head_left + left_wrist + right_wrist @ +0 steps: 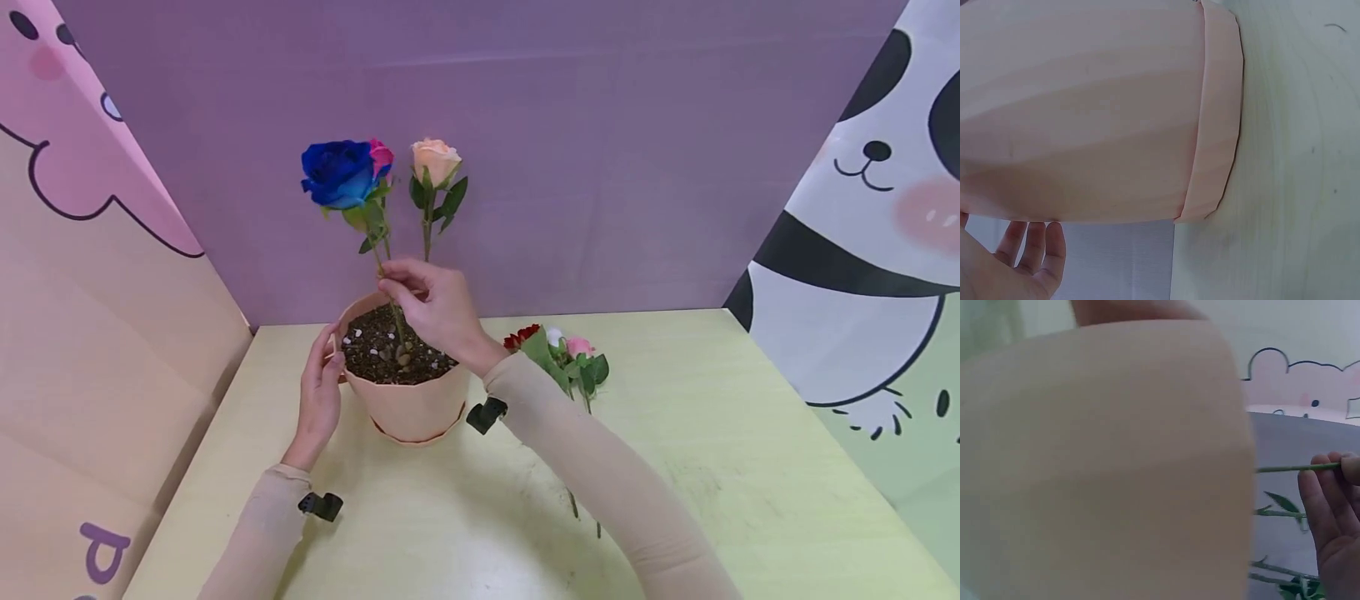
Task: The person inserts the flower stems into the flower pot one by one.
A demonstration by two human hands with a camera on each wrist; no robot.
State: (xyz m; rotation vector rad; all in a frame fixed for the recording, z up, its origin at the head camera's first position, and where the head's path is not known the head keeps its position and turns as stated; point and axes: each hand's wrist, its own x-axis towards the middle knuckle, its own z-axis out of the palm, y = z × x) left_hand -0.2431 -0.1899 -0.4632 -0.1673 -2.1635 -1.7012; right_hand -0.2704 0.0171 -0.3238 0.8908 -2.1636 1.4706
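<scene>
My right hand [442, 308] pinches the stem of a blue rose [339, 173] between thumb and fingers, above a peach flowerpot [408, 408]. A green stem [1279, 469] shows at its fingertips in the right wrist view. Below it a stem meets dark soil [367, 337] and small pebbles. A bright pink rose [382, 156] stands partly behind the blue one. To the right rises a cream rose [435, 160], its lower stem hidden by my hand. With lightly bent fingers, my left hand [321, 396] touches the pot's left side; the left wrist view shows the fingertips against its wall.
Red [521, 337], white [554, 336] and pink flowers [579, 347] lie on the pale wooden table [750, 433], their stems partly under my right forearm. A purple backdrop [600, 167] stands behind the pot; printed panels flank the table.
</scene>
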